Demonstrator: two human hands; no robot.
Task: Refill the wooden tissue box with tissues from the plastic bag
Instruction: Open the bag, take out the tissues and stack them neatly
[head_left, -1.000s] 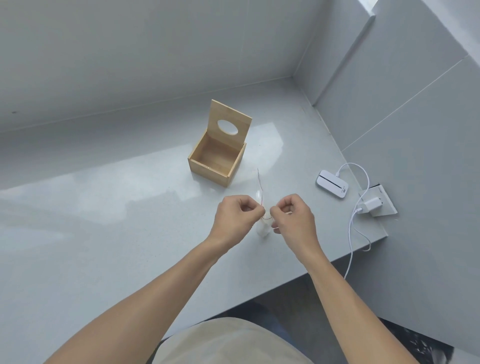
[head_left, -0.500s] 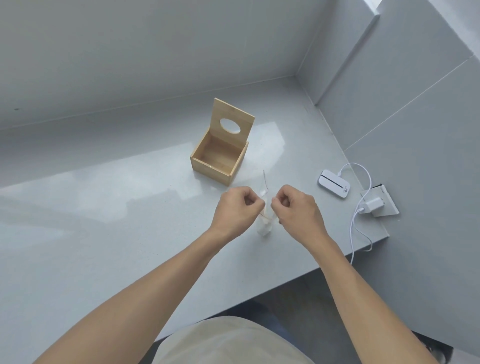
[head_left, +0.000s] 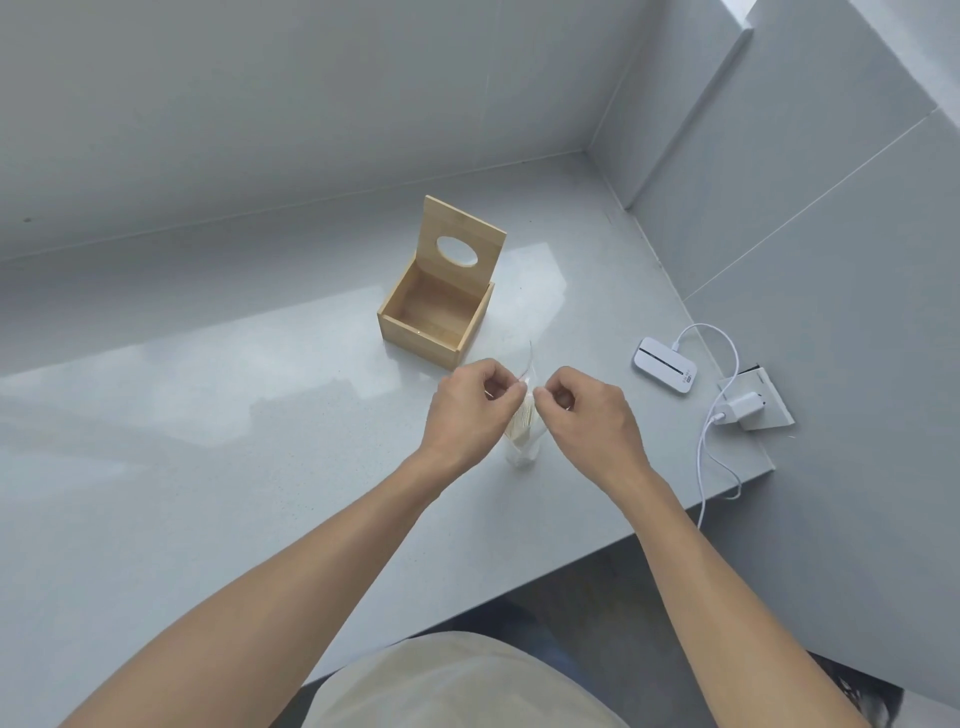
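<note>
The wooden tissue box (head_left: 423, 332) stands on the grey counter (head_left: 208, 441) with nothing inside it. Its lid with an oval hole (head_left: 457, 251) is tipped up at the back. Just in front of the box, my left hand (head_left: 467, 410) and my right hand (head_left: 587, 415) each pinch the top edge of a clear plastic bag (head_left: 523, 436). The bag hangs upright between them, seen edge-on, with a thin stack of pale tissues inside. A thin strip of plastic sticks up above my fingers.
A white device (head_left: 665, 365) lies at the right with a white cable (head_left: 711, 452) running to a charger plugged into a socket (head_left: 753, 405). Grey walls close the counter at the back and right. The counter's front edge runs below my arms.
Both hands, holding the bag, have risen a little and shifted slightly toward the box. The bag's edges are pulled a bit further apart.
</note>
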